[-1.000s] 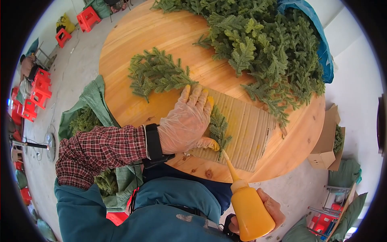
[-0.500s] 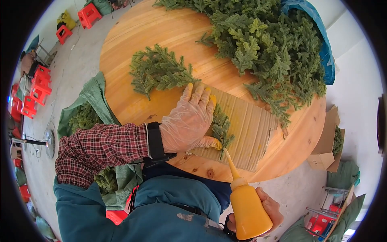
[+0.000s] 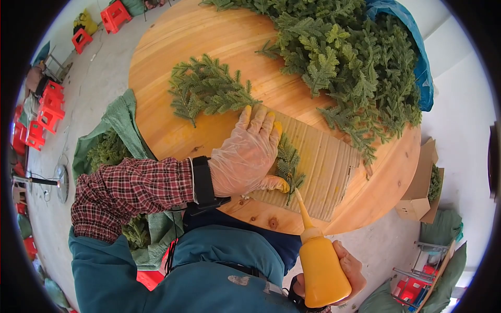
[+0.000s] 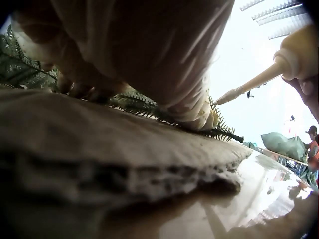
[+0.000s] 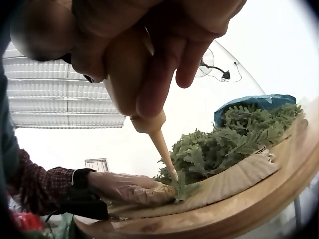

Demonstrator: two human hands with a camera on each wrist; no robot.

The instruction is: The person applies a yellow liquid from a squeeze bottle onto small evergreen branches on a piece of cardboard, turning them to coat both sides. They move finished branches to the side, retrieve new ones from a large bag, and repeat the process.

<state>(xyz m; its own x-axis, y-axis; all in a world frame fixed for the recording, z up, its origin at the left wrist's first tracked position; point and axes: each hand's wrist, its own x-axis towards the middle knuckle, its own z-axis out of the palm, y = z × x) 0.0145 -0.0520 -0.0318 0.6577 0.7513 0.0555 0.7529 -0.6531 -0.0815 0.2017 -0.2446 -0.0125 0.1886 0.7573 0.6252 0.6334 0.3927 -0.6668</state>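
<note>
In the head view my left hand (image 3: 241, 156), in a clear glove with yellow-stained fingertips, presses flat on a corrugated cardboard sheet (image 3: 326, 161). A small green fir sprig (image 3: 288, 163) lies on the cardboard partly beneath this hand, the thumb against its stem end. My bare right hand (image 3: 353, 268) grips a yellow squeeze bottle (image 3: 323, 271) with a long tapered nozzle. The nozzle (image 5: 163, 152) points at the sprig's stem end, its tip close over it beside the left thumb (image 4: 202, 117). Part of the sprig is hidden under the palm.
Another fir branch (image 3: 209, 86) lies beyond the left hand on the round wooden table (image 3: 172, 36). A large heap of fir branches (image 3: 349, 57) spills from a blue bag (image 3: 409, 31) at the far right. Green sack (image 3: 117, 117), cardboard box (image 3: 420, 190) and red stools (image 3: 50, 112) stand around.
The bottle and its nozzle tip have shifted very slightly, staying at the sprig's stem end. Both hands otherwise keep their places, with a small shift of the whole view.
</note>
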